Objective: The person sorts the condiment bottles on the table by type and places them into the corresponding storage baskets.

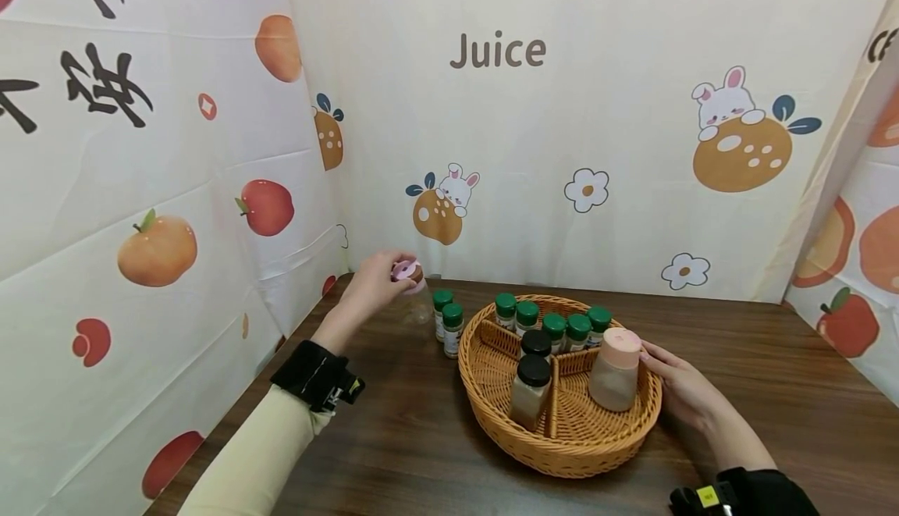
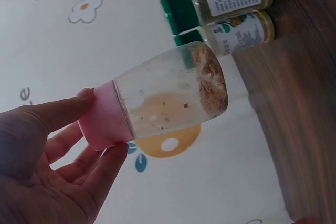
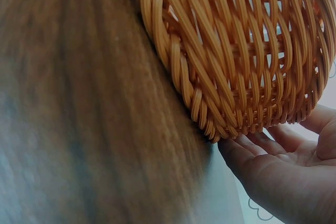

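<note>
My left hand (image 1: 379,280) is raised at the back left and pinches a clear jar (image 2: 170,95) by its pink lid (image 2: 105,116). Brown crumbs (image 2: 211,85) lie at the jar's base, and specks cling to its wall. Two green-capped spice bottles (image 1: 453,330) stand on the table just right of this jar. My right hand (image 1: 684,387) holds the right side of a round wicker basket (image 1: 516,447), fingers along its outer wall and thumb up by the rim. Beside that hand, in the right compartment, sits a frosted jar with a pink lid (image 1: 614,379).
Several green-capped bottles (image 1: 553,331) fill the basket's back compartment. Two black-capped bottles (image 1: 531,395) stand by the divider at its left compartment. A brown wooden table (image 1: 393,438) carries everything, with printed cloth (image 1: 520,126) hanging behind and on both sides.
</note>
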Demonstrator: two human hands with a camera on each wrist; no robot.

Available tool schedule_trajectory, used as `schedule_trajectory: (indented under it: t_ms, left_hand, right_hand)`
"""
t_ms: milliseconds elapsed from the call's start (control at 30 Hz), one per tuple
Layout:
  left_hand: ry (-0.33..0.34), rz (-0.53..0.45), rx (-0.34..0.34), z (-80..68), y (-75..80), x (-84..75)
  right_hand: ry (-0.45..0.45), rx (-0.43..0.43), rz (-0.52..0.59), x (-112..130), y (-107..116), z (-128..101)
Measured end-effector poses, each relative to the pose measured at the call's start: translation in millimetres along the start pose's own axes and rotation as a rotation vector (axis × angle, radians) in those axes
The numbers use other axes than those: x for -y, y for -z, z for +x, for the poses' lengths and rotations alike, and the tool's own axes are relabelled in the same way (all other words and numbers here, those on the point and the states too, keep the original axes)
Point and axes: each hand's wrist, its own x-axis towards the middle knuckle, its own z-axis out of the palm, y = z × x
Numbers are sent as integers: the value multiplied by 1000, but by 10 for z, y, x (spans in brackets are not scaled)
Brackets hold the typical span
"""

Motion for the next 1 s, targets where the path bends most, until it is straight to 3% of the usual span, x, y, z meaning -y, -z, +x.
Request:
schedule_trajectory:
  t_ms: [600,1000]
  left_hand:
    - [-88,-9,-7,-181,233,-362]
    - [-206,15,-36,-312,341,-621]
  right_hand:
    - [-1,4,4,21,-15,0]
    - [-11,9,14,43,-18,-6]
